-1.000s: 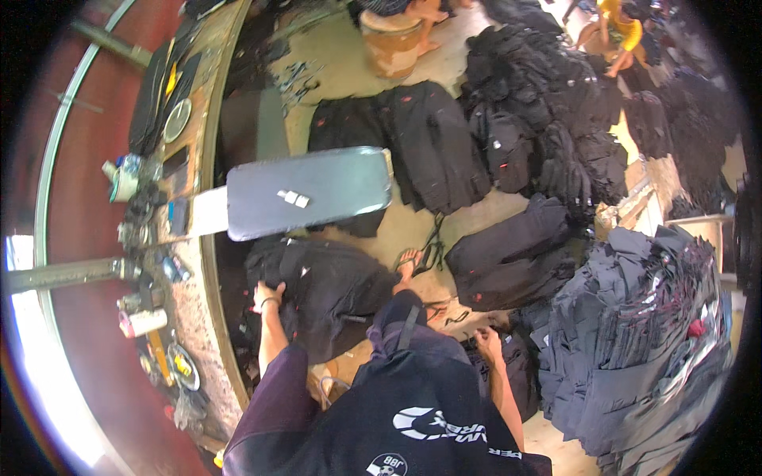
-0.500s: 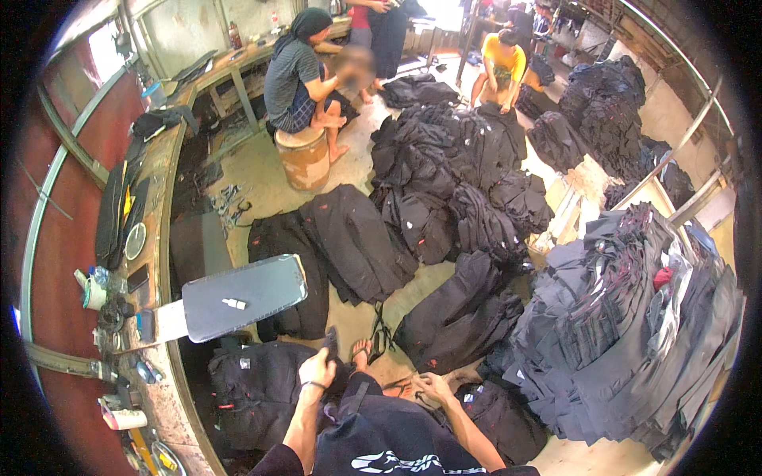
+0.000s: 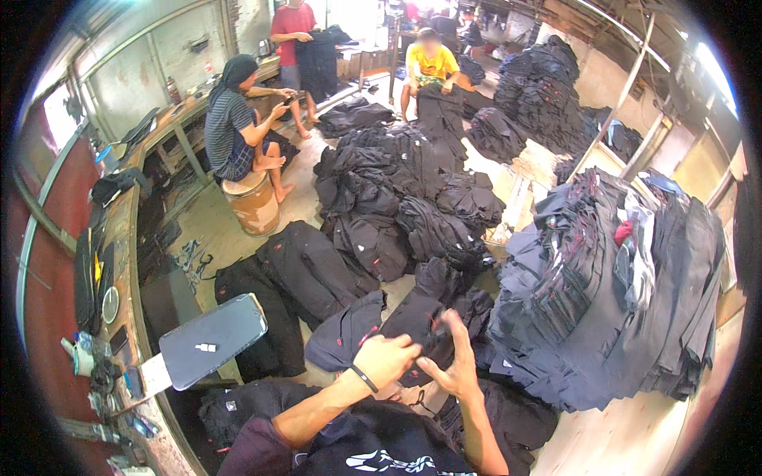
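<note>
Dark garment beside the left hand
The charcoal-black cloth (image 3: 341, 327) spreads broad and folded, slightly creased, a small reddish mark on its near part; it sits just beyond and left of the left hand (image 3: 386, 359), left of a black bundle (image 3: 429, 287). Whether the curled fingers grip it is hard to tell.

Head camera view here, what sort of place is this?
Probably a garment workshop, judging by the heaps of black garments, the tall stack of dark fabric and the long cluttered workbench.
</note>
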`<action>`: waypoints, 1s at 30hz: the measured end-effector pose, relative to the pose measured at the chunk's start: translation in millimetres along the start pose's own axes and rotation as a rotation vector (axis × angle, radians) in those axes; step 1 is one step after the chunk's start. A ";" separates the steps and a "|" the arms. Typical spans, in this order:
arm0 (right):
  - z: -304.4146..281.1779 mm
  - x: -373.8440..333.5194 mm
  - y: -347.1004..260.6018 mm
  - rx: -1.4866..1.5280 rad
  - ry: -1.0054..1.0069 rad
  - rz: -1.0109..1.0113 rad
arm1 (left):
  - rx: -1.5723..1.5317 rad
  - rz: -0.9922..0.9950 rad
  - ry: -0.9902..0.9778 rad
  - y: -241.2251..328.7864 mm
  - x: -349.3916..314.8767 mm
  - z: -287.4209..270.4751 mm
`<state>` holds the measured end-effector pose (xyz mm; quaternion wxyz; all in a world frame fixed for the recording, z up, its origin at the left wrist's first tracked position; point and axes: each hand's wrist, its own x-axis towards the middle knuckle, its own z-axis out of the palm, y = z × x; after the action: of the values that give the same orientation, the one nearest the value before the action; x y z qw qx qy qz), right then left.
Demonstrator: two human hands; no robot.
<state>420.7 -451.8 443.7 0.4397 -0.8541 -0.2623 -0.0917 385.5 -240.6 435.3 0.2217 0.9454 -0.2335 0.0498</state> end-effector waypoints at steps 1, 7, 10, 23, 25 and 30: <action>-9.0 -6.2 1.1 -0.017 -0.055 0.006 | -0.019 0.034 -0.129 3.0 1.4 7.6; 39.1 -59.4 18.8 -0.141 -0.933 0.512 | 0.014 -0.250 -0.723 -30.2 -43.0 77.3; 72.5 -75.5 34.7 -0.068 -0.990 0.545 | -0.240 -0.278 -0.971 -74.0 -65.8 93.1; 131.5 -78.0 52.1 -0.149 -0.986 0.745 | 0.072 -0.681 -1.259 -198.6 -113.2 114.3; 136.8 -80.6 60.6 -0.124 -0.987 0.807 | 0.129 -0.727 -1.259 -211.4 -127.7 133.4; 148.3 -106.0 114.1 -0.038 -0.942 0.957 | 0.240 -0.785 -0.961 -227.1 -128.3 166.4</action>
<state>380.4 -426.5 234.0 0.2555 -0.8325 -0.0170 0.4913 375.5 -80.4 170.8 -0.0138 0.8957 0.0646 -0.4398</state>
